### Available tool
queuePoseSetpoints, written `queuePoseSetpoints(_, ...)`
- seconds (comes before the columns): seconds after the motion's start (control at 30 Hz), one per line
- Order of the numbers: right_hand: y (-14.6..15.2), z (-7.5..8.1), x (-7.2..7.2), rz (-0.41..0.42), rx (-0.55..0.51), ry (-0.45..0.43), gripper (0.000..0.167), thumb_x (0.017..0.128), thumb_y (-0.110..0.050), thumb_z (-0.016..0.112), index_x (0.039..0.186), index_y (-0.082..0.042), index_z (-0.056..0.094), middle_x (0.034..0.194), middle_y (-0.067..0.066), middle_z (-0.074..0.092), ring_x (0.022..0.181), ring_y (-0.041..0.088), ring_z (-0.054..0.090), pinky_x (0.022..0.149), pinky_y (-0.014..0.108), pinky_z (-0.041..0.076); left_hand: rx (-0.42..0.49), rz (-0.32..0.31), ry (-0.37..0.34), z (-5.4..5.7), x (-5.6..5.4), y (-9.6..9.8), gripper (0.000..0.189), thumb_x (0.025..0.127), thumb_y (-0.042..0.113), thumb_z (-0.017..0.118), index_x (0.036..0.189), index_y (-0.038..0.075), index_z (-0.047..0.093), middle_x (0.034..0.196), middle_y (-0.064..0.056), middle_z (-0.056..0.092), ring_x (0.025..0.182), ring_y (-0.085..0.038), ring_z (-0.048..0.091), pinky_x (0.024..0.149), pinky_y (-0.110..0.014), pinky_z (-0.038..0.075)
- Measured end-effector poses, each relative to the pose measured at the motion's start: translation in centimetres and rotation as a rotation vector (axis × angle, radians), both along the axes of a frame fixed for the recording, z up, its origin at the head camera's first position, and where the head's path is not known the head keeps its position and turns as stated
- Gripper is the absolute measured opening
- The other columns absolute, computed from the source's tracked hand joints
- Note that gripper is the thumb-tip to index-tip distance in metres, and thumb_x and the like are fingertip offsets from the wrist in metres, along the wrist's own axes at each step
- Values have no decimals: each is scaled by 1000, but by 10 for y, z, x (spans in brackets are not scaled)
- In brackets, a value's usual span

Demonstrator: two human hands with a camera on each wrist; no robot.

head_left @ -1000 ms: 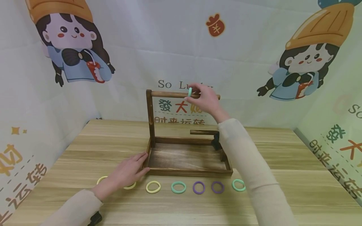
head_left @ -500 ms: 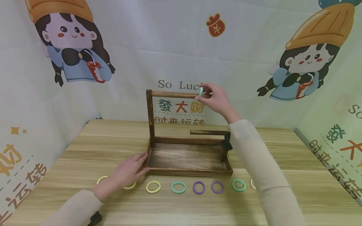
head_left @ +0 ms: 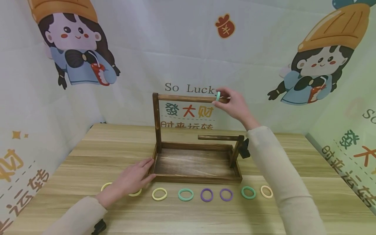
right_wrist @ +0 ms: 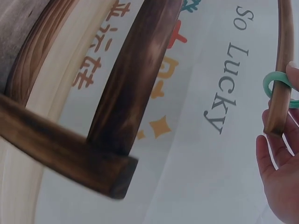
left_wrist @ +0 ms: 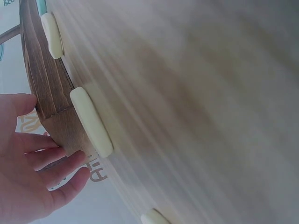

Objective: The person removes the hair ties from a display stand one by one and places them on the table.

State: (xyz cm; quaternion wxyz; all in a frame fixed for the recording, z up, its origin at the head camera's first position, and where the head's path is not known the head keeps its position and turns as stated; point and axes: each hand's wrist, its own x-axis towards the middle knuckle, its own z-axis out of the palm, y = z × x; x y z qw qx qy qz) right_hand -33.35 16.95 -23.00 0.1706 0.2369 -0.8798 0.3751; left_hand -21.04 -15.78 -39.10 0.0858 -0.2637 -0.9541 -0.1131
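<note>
My right hand (head_left: 235, 103) pinches a mint-green ring (head_left: 218, 96) between thumb and fingers. In the right wrist view the ring (right_wrist: 281, 76) goes around the upper wooden rod (right_wrist: 283, 51), near its free end. That rod (head_left: 185, 98) extends rightward from a tall post (head_left: 157, 124) on the left of a dark wooden tray stand (head_left: 199, 179). My left hand (head_left: 132, 179) rests against the tray's front left corner with its fingers extended. In the left wrist view its fingertips touch the wood beside pale yellow rings (left_wrist: 91, 121).
A shorter rod (head_left: 218, 137) points left from a low post (head_left: 236, 153). Along the tray's front lie yellow (head_left: 159, 199), green (head_left: 186, 199), purple (head_left: 207, 201) and cream (head_left: 266, 197) rings, several in all. My left forearm partly covers two yellow ones. A printed cloth (head_left: 164, 39) hangs behind.
My right hand has slid rightward along the upper rod with the mint-green ring, toward the free end. Its sleeve has uncovered the low post and the cream ring. My left hand stays put.
</note>
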Motion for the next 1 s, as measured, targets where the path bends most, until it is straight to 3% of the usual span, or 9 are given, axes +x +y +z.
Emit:
queuePoseSetpoints(0.23, 13, -1, 0, -27, -4, -7, 46, 80, -20, 66, 120, -2, 51, 98, 13, 56, 88, 24, 52, 70, 37, 43, -3, 5, -13, 1, -1, 1, 54, 89, 29, 53, 125, -10, 43, 127, -24, 42, 112, -38, 42, 88, -49, 37)
queuePoseSetpoints(0.6, 31, -5, 3, -57, -34, 7, 43, 80, -20, 65, 119, -4, 53, 100, 14, 57, 90, 25, 52, 77, 38, 41, -3, 10, -17, 2, 0, 2, 54, 88, 29, 53, 125, -10, 42, 127, -24, 41, 112, -38, 42, 88, -49, 36)
queuePoseSetpoints(1.0, 46, -11, 7, -98, -78, 52, 41, 80, -16, 66, 116, -1, 54, 95, 15, 58, 84, 23, 55, 76, 34, 44, 3, 8, -12, 0, -1, 1, 54, 88, 29, 53, 125, -10, 43, 126, -24, 42, 112, -39, 42, 88, -50, 36)
